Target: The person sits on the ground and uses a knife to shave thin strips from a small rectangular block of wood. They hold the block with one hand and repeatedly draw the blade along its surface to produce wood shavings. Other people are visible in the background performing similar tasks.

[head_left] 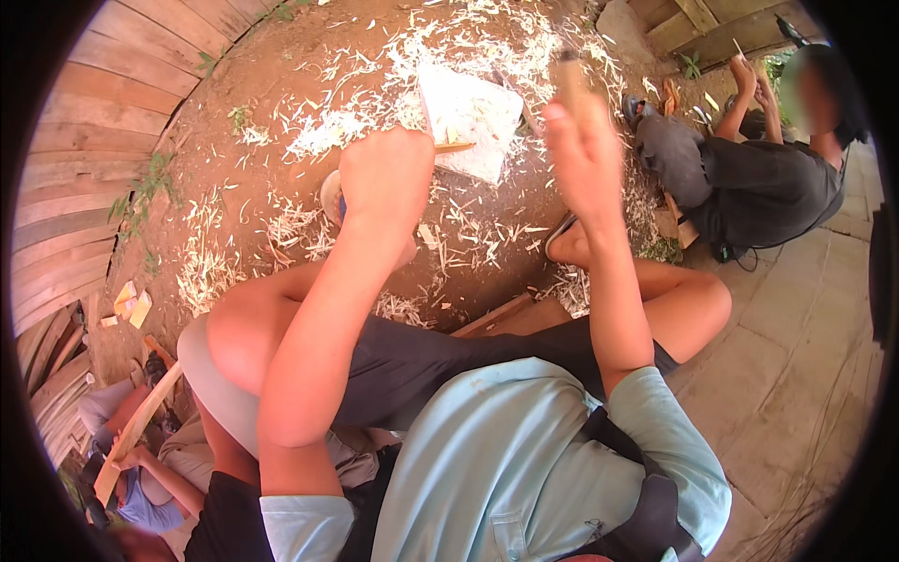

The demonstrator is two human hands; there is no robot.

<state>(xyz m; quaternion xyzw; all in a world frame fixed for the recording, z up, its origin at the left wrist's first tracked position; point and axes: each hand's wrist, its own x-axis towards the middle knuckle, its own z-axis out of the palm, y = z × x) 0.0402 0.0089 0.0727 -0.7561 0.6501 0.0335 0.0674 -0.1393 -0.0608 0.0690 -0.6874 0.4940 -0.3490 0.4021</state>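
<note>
My left hand (386,183) is closed in a fist. A thin tan strip, wooden in look, (455,148) sticks out from its right side; the rest of it is hidden by the hand. Under the strip's tip lies a pale, brightly lit block (482,112) on the ground. To the right of the block, my right hand (586,155) is raised, with its fingers wrapped round a tan wooden handle (571,86). Motion blurs the handle, and a dark band (568,56) shows at its far end. What kind of tool it belongs to cannot be made out.
Wood shavings (346,126) litter the brown dirt floor. A plank wall (94,159) curves along the left. At right, a person in dark clothes (768,183) sits by grey paving (796,281). Lower left, another person's hand holds a long wooden piece (140,426).
</note>
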